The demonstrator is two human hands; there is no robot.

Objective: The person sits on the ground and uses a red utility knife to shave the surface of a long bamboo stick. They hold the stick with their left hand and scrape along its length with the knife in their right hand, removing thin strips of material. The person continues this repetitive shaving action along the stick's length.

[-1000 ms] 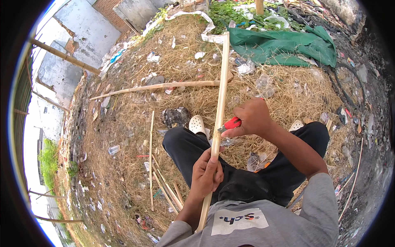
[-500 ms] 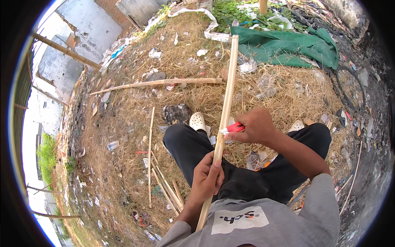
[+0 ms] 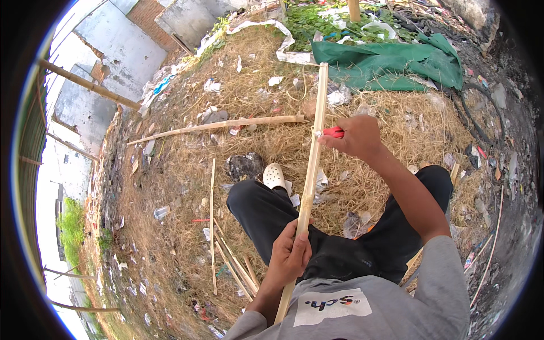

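Note:
A long split bamboo strip (image 3: 313, 175) slants up from beside my body to well beyond my knees. My left hand (image 3: 289, 253) is wrapped round its lower part, close to my lap. Farther up, my right hand (image 3: 357, 137) grips a red-handled knife (image 3: 333, 132), with its blade end against the strip's right edge. The fist hides most of the handle, and the blade is too small to make out clearly.
A bamboo pole (image 3: 221, 126) lies across the dry grass ahead. Thin bamboo strips (image 3: 233, 263) lie left of my leg, near a dark lump (image 3: 245, 166). A green tarp (image 3: 391, 63) spreads at the far right, and litter dots the ground.
My right hand has moved the knife farther up the strip, away from my body. The left hand still holds the lower part. The view has shifted slightly.

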